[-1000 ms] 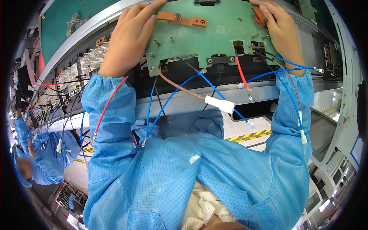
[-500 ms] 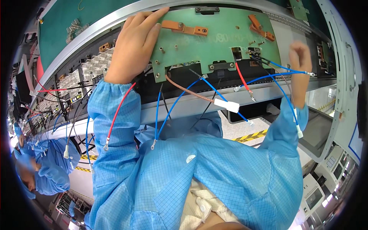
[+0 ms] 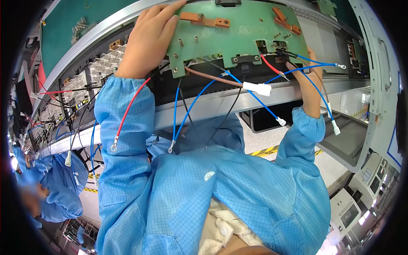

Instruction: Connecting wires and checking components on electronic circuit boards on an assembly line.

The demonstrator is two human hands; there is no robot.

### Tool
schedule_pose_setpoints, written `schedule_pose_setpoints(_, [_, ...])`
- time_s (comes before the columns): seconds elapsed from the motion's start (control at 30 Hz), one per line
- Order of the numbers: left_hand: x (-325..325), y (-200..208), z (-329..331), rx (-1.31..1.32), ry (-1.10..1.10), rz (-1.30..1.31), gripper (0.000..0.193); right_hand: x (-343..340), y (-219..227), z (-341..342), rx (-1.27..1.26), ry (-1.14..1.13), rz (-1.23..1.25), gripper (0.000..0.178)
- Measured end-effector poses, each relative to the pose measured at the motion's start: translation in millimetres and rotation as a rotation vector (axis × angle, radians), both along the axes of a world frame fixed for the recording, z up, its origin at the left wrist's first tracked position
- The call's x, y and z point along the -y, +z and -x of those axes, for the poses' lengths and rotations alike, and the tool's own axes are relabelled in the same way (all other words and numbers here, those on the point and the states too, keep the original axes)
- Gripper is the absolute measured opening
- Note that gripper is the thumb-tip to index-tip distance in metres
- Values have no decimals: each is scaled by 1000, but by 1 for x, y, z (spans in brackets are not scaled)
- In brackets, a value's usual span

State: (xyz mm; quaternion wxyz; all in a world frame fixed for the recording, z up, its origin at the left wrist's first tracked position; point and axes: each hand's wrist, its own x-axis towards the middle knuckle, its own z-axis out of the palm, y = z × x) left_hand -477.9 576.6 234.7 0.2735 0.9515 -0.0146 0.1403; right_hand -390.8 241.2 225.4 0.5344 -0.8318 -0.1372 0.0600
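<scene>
A green circuit board (image 3: pixel 238 36) with copper-coloured bars and metal posts lies over the long black tray. Along its left edge rests my left hand (image 3: pixel 153 36), fingers stretched toward the far corner and thumb against the edge. My right hand (image 3: pixel 308 80) closes round the board's near right corner, with the thumb at the front and fingertips showing past the right side. Behind the board the rest of those fingers is hidden. Blue wires (image 3: pixel 316 66), a red wire (image 3: pixel 272 66) and a brown wire with a white connector (image 3: pixel 257 88) hang from the board's front.
To the left, rows of clear parts (image 3: pixel 106 63) sit in the tray. A silver rail (image 3: pixel 195 108) runs along its near edge. Another red wire (image 3: pixel 129 112) lies over my left sleeve. On the right stands a white metal frame (image 3: pixel 374 76). A co-worker in blue (image 3: pixel 59 187) is at the far left.
My right hand has come in from the right, from above the tray, to the board's right corner. My left hand keeps its place on the board. The view has shifted slightly.
</scene>
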Motion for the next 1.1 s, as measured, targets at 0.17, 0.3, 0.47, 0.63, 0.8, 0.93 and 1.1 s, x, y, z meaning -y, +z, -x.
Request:
schedule_pose_setpoints(0.17, [-3, -6, -1, 26, -3, -32, 39, 9, -16, -4, -38, 11, -134, 38])
schedule_pose_setpoints(0.3, [-5, -4, 4, 18, -20, -44, 39, 7, -16, 0, 86, -3, 85, 53])
schedule_pose_setpoints(0.47, [-3, -6, 5, 21, -21, -57, 39, 2, -17, 3, 17, -112, 136, 54])
schedule_pose_setpoints(0.63, [-1, -6, -1, 63, -16, -106, 38, 2, -4, -1, 729, 88, 487, 75])
schedule_pose_setpoints(0.8, [1, -3, -2, 50, 1, -110, 36, -5, 9, -18, 777, 343, 845, 77])
schedule_pose_setpoints(0.93, [5, 0, 4, 86, -3, -159, 36, -1, 2, -18, 721, 445, 798, 73])
schedule_pose_setpoints(1.1, [6, -4, 5, 50, 11, -151, 39, -3, 14, -10, 596, 481, 712, 77])
